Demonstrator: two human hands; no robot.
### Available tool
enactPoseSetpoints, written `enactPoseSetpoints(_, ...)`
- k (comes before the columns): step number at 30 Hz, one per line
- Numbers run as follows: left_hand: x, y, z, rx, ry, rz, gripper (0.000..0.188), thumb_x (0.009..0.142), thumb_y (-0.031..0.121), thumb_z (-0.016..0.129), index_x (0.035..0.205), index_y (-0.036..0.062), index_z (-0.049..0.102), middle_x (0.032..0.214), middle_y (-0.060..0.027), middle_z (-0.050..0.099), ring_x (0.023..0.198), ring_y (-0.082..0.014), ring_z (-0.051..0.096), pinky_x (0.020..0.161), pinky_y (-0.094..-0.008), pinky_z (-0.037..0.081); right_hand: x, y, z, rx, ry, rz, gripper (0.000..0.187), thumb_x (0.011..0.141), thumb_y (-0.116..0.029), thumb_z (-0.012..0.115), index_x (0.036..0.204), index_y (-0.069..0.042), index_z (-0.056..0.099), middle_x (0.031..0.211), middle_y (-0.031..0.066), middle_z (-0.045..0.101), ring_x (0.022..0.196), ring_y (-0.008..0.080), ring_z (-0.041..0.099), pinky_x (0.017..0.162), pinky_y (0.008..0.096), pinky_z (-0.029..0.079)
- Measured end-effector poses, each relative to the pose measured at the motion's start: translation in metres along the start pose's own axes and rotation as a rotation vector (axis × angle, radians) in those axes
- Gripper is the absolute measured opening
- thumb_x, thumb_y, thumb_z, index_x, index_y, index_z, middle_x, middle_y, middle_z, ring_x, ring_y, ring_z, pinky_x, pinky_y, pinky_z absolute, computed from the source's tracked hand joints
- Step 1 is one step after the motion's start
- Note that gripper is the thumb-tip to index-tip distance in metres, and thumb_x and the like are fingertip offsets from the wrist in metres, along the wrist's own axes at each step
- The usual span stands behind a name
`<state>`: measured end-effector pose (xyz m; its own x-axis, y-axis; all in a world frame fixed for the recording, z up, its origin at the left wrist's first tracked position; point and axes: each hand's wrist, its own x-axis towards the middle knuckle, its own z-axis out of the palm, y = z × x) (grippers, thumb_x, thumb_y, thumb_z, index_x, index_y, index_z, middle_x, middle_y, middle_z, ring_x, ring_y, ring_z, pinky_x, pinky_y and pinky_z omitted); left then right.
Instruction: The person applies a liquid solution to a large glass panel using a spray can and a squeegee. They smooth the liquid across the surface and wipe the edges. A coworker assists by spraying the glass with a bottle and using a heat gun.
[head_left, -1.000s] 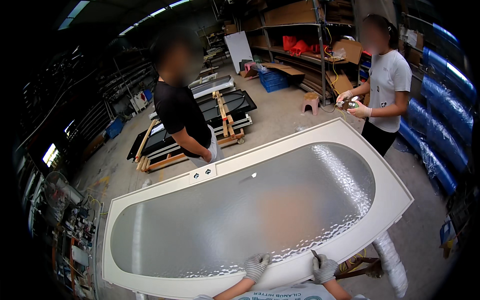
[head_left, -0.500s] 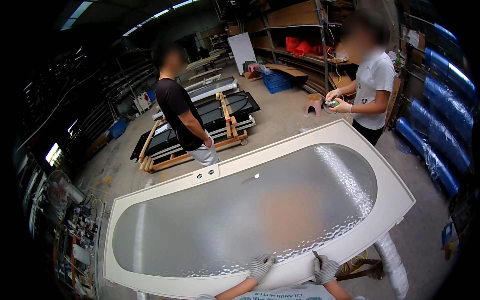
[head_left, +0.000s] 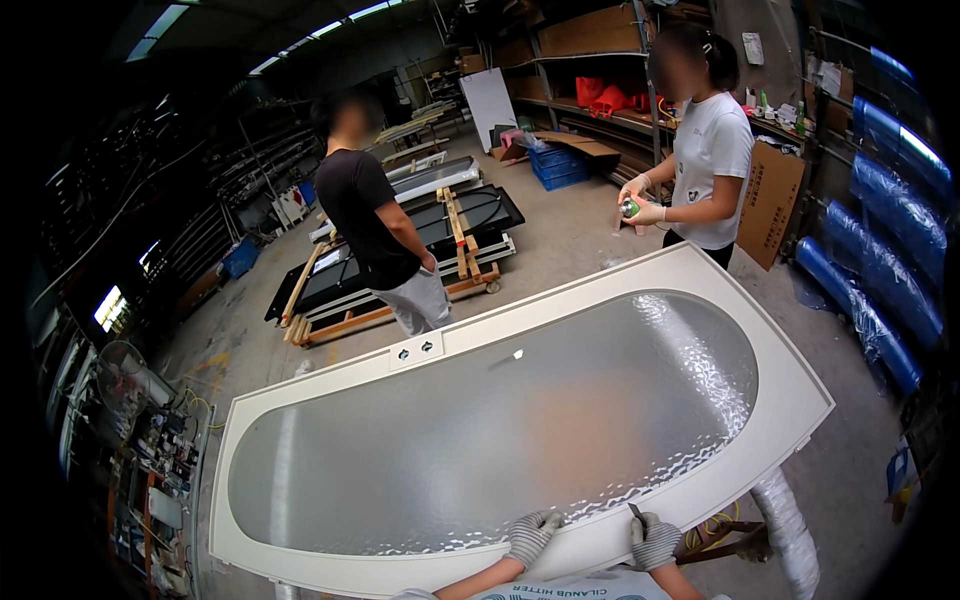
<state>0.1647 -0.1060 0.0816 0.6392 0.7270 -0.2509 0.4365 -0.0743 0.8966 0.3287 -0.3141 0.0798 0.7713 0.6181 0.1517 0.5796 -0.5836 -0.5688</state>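
Observation:
A large white door (head_left: 620, 290) with a rounded pane of textured frosted glass (head_left: 500, 420) lies flat in front of me. My left hand (head_left: 530, 535), in a grey knit glove, rests fingers down on the near white frame at the glass edge. My right hand (head_left: 653, 540), gloved too, grips a small dark thin tool (head_left: 636, 514) whose tip touches the same near frame. The hands are about a hand's width apart.
A person in a black shirt (head_left: 375, 225) stands at the door's far edge. A person in a white shirt (head_left: 705, 150) at the far right corner holds a small green can (head_left: 630, 207). Stacked dark door panels (head_left: 420, 240) lie on a wooden pallet behind. Blue wrapped rolls (head_left: 880, 290) line the right wall.
The view has shifted slightly, so both people appear further right. The person in white has come closer to the door's corner. My hands stay on the near frame.

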Motion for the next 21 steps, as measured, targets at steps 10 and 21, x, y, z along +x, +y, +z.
enactPoseSetpoints(10, 0.004, -0.009, 0.0, 0.036, -0.027, -0.004, 0.029, 0.093, 0.032, 0.062, 0.092, 0.0054, 0.073, 0.083, -0.0087, 0.071, 0.078, -0.0171, 0.065, 0.076, -0.0304, 0.051, 0.001, 0.0, 0.0, 0.004, -0.017, 0.0, 0.03, 0.091, -0.038, 0.055, 0.093, -0.009, 0.062, 0.061, 0.0166, 0.061, 0.055, 0.0386, 0.06, 0.056, 0.0514, 0.046)
enactPoseSetpoints(21, 0.009, 0.015, 0.014, 0.287, -0.126, 0.06, 0.038, 0.091, 0.044, 0.057, 0.097, 0.0095, 0.073, 0.089, -0.0153, 0.071, 0.081, -0.0274, 0.068, 0.078, -0.0339, 0.052, 0.003, -0.006, -0.004, 0.056, -0.011, 0.042, 0.022, 0.09, -0.032, 0.057, 0.089, -0.01, 0.063, 0.063, 0.0155, 0.063, 0.056, 0.0391, 0.061, 0.057, 0.0515, 0.047)
